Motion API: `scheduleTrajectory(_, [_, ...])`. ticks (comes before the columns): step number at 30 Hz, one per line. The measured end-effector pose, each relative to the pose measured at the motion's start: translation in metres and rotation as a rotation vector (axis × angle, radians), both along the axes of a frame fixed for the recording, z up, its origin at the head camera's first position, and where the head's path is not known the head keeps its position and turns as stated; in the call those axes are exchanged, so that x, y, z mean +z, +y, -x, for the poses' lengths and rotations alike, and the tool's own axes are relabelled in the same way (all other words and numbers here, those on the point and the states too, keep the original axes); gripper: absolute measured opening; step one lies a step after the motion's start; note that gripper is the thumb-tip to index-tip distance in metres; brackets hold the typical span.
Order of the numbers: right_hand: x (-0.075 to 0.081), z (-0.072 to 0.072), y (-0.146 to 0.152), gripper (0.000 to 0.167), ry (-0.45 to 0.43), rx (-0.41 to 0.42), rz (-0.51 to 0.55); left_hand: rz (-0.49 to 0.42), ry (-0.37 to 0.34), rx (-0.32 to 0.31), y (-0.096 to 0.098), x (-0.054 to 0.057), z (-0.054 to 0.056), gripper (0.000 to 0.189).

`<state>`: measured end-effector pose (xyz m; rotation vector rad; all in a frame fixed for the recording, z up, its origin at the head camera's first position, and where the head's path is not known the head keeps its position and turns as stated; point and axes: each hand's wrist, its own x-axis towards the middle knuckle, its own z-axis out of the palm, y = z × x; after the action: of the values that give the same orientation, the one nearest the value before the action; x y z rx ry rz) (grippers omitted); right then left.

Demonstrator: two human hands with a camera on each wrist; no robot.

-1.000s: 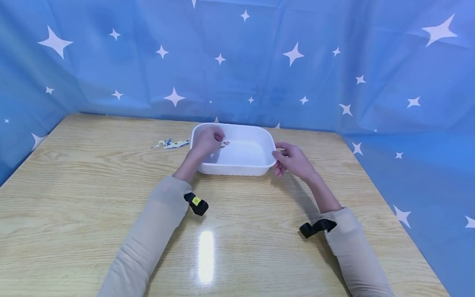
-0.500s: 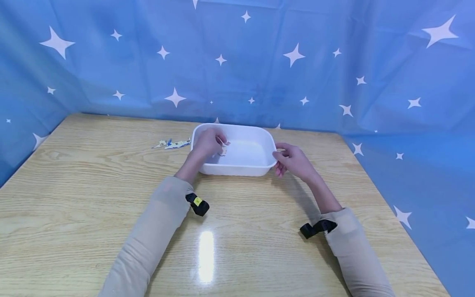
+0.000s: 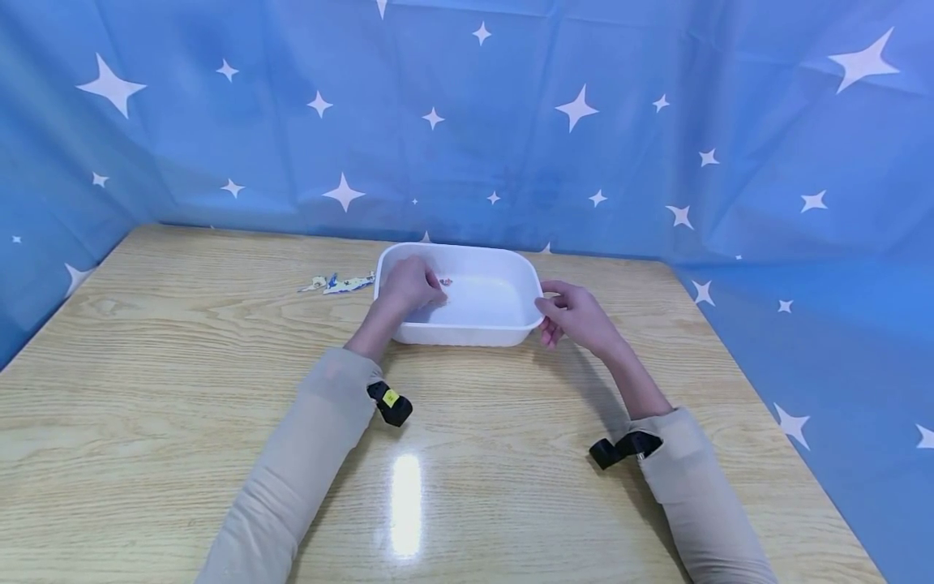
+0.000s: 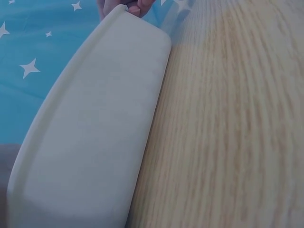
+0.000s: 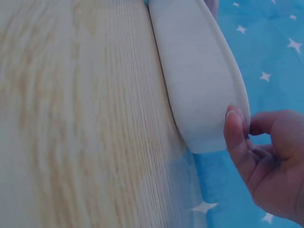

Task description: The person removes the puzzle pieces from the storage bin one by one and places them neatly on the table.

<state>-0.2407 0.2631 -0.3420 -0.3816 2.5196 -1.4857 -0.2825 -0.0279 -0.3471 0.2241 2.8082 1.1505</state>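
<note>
A white rectangular plastic basin [image 3: 467, 334] stands at the far middle of the table. My left hand [image 3: 410, 285] reaches inside over its left end, fingers bent down close together near the basin's floor. I cannot tell whether they pinch the small pale flat piece, now covered by them. A small reddish piece [image 3: 446, 281] shows just beyond the fingertips. At the other end, my right hand [image 3: 576, 315] grips the basin's rim; in the right wrist view its fingers [image 5: 235, 130] press the outer wall. The left wrist view shows mostly the basin's outside wall [image 4: 95, 118].
Left of the basin lie several flat, irregular cream-and-blue pieces [image 3: 339, 283] on the wood-grain table [image 3: 182, 389]. A blue curtain with white stars [image 3: 452, 122] hangs along the back edge and both sides. Light glares off the tabletop in front.
My left hand has shifted slightly right and lower inside the basin, its fingers now over the pale piece that showed half a second ago. The right hand and basin have stayed put.
</note>
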Motion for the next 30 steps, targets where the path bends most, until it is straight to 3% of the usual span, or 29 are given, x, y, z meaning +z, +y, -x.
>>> scheduleTrajectory(7, [-0.0003, 0.0001, -0.0009, 0.047, 0.010, 0.004, -0.004, -0.035, 0.028, -0.014, 0.0002, -0.0017, 0.0002, 0.015])
scheduleTrajectory(19, [0.0000, -0.0009, -0.0010, 0.047, 0.013, 0.002, -0.014, -0.232, 0.114, -0.037, 0.0005, 0.0011, 0.0003, 0.011])
scheduleTrajectory(26, [-0.0009, 0.0000, -0.0019, 0.047, 0.014, 0.010, -0.011, -0.386, 0.288, -0.015, -0.0033, 0.0041, -0.0057, 0.011])
scheduleTrajectory(30, [0.0006, -0.0008, -0.0031, 0.046, 0.014, 0.003, -0.012, -0.416, 0.326, -0.005, -0.0055, 0.0070, -0.0067, 0.011])
